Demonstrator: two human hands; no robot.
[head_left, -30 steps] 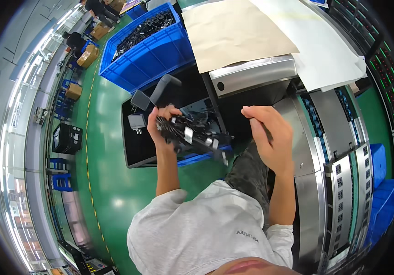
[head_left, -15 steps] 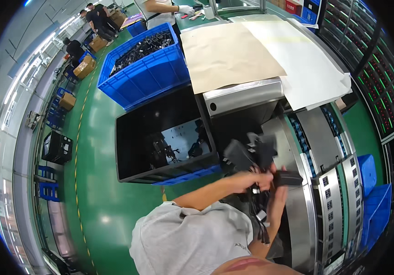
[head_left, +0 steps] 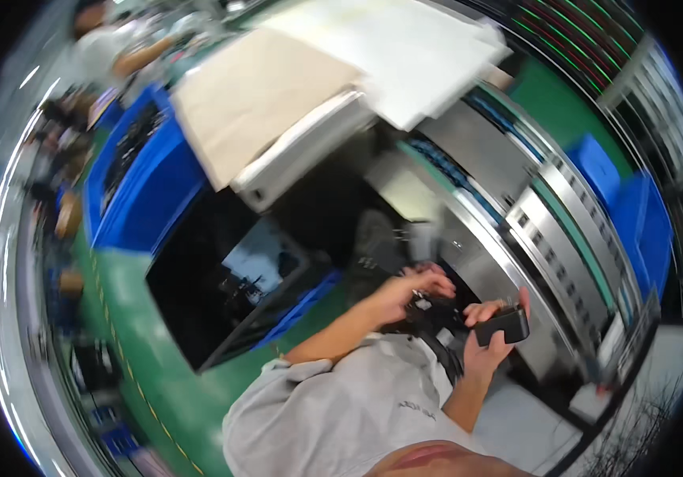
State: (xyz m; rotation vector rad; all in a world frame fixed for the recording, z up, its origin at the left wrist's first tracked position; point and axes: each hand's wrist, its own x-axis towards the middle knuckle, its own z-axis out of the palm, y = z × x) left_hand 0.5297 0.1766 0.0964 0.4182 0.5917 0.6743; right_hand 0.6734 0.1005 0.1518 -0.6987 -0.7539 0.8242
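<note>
Right grip [head_left: 483, 354]: clamped on a black power adapter [head_left: 504, 327], thumb pressed along it, held before the torso
Left grip [head_left: 411, 289]: fingers curled round black cords [head_left: 435, 315], blurred
Steel machine [head_left: 481, 266]: just beyond the hands
Black crate [head_left: 186, 290]: left, beside a blue crate [head_left: 149, 199]
</note>
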